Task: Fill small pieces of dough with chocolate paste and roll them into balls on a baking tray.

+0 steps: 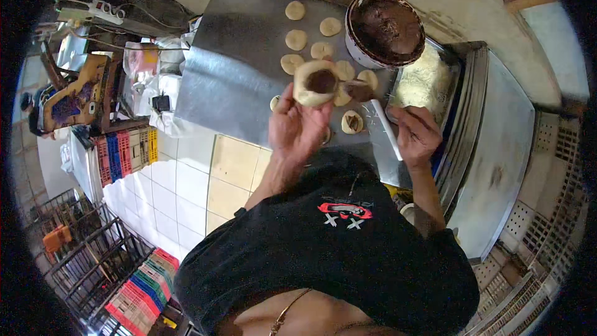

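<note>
A flattened dough round (306,78) with dark brown filling in its middle rests in my left hand (295,121), whose fingers curl round its underside. My right hand (416,130) grips a spatula, its brown-coated blade (359,90) just right of that round. Several pale dough rounds (295,39) lie on the metal worktop (230,87); one (352,121) below the blade carries some brown filling. A white bucket (385,28) of dark brown paste stands at the back. A slim white rod (388,130) lies beside my right hand.
A tray of pale material (420,71) and stacked metal trays (497,149) are at the right. Plastic bags (168,87), a power strip (106,11) and wooden shelving are at the left. Colored crates (124,155) and black racks (74,242) stand on the tiled floor.
</note>
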{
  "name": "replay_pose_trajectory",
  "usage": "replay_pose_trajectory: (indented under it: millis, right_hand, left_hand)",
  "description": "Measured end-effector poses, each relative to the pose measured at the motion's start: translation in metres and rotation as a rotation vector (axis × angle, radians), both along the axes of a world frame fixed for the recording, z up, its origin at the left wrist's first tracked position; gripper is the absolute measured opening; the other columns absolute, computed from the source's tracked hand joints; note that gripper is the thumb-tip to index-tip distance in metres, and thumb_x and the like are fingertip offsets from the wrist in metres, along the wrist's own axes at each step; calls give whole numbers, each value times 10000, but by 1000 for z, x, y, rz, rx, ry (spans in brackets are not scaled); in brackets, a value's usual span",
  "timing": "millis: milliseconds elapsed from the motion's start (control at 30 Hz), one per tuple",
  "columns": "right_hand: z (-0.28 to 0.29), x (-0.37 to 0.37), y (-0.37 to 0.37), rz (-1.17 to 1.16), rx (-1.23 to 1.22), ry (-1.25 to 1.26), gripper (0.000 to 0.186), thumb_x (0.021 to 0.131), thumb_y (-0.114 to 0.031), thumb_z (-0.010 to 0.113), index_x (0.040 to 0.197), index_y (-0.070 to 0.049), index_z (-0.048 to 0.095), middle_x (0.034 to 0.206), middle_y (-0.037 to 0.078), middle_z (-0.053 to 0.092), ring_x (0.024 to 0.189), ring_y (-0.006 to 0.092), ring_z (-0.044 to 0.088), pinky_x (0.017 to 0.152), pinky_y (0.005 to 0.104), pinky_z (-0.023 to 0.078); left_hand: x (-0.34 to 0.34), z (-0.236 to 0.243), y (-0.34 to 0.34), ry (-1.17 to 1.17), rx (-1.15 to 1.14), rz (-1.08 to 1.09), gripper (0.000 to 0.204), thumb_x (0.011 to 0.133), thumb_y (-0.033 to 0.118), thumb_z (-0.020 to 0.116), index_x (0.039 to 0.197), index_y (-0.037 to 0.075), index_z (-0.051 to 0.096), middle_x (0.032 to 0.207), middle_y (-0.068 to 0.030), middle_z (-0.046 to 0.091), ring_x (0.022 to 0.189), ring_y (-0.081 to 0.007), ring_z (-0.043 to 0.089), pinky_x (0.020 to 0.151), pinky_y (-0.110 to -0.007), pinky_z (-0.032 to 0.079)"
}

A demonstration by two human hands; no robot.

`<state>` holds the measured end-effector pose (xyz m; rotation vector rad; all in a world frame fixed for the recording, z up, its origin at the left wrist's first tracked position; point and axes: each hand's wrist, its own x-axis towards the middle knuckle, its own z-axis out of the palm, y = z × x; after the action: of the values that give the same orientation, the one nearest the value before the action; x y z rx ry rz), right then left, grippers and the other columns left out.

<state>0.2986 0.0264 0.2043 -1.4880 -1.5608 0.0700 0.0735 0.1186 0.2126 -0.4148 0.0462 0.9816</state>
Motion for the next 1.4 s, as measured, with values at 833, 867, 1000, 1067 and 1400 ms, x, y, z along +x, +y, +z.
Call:
replay_pose_trajectory:
  millis: [833, 867, 1000, 1067, 1400]
  right_hand:
    - [-32, 115, 119, 74, -826, -423, 204, 729, -80, 615, 906, -96, 714, 906, 145, 686, 822, 330, 658, 777, 439, 512]
    - [-32, 115, 117, 94, -770, -248, 179, 721, -73, 626, 873, -81, 721, 870, 159, 686, 817, 334, 659, 772, 424, 514]
    - [-36, 107, 96, -55, -793, 151, 103, 787, -105, 699, 877, -67, 732, 806, 103, 710, 692, 176, 656, 670, 323, 519]
    - [-36, 91, 76, -98, -755, 321, 119, 819, -108, 702, 915, -42, 729, 798, 62, 706, 688, 110, 612, 646, 272, 504]
    - [-13, -19, 12, -31, -107, 264, 197, 781, 37, 688, 968, -21, 710, 844, 94, 667, 758, 175, 644, 660, 281, 510]
  left_hand:
    - [73, -234, 26, 2465, 1646, -362, 529, 826, 155, 539, 1284, -89, 440, 1195, -240, 543, 1085, -378, 534, 896, -461, 436]
    - [72, -231, 27, 2484, 1641, -227, 529, 826, 155, 539, 1284, -89, 440, 1195, -240, 543, 1085, -378, 534, 896, -461, 436]
    - [58, -192, 35, 2263, 1633, -699, 455, 816, 224, 620, 1178, -38, 535, 1000, -206, 639, 905, -371, 625, 783, -465, 502]
    - [50, -162, 36, 2171, 1735, -687, 461, 783, 256, 699, 1143, 2, 565, 957, -192, 657, 875, -362, 645, 762, -447, 526]
    - [50, -28, 1, 312, 220, -228, 466, 990, 278, 316, 1326, -35, 396, 1379, -204, 445, 1247, -339, 461, 1061, -469, 376]
